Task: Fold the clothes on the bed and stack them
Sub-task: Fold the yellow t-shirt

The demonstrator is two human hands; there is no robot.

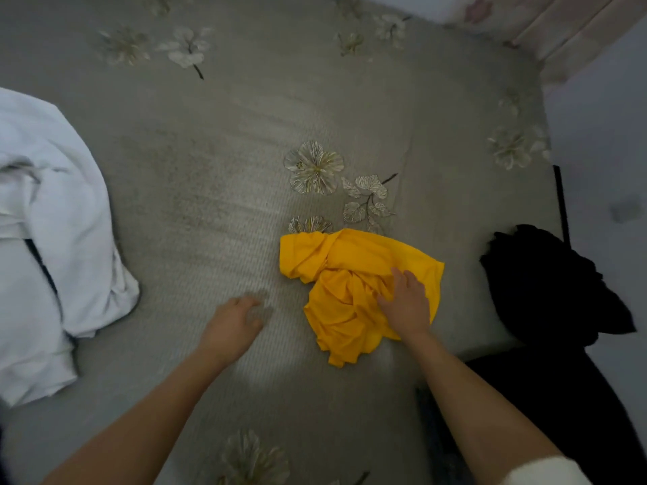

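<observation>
A crumpled yellow garment (350,260) lies on the bed (210,169), a little right of the middle and towards the near edge, bunched into loose folds with one rolled end pointing far-left. The right hand (408,306) rests palm down on its right half; the fingers (399,276) are spread and nearly straight, pointing away from the person and pressing the cloth flat rather than gripping it, with the thumb lying against a raised fold at the garment's centre. The left hand (232,320) is to the left of the garment, apart from it, over bare bedcover. Its fingers are loosely curled and hold nothing, and the blur there makes it hard to say whether the tips touch the cover. Both forearms are bare, and a white sleeve (546,470) shows at the near right corner. The bedcover is grey with a fine ribbed weave and printed pale flowers, one cluster just beyond the yellow garment. A heap of white clothes (52,204) sits unfolded at the left edge of the bed, well apart from the hands. A black garment (546,281) lies bundled at the bed's right edge, near the yellow one but not touching it. Beyond the bed on the right is a pale grey floor (602,134), and a pinkish curtain (577,29) hangs at the far right corner.
</observation>
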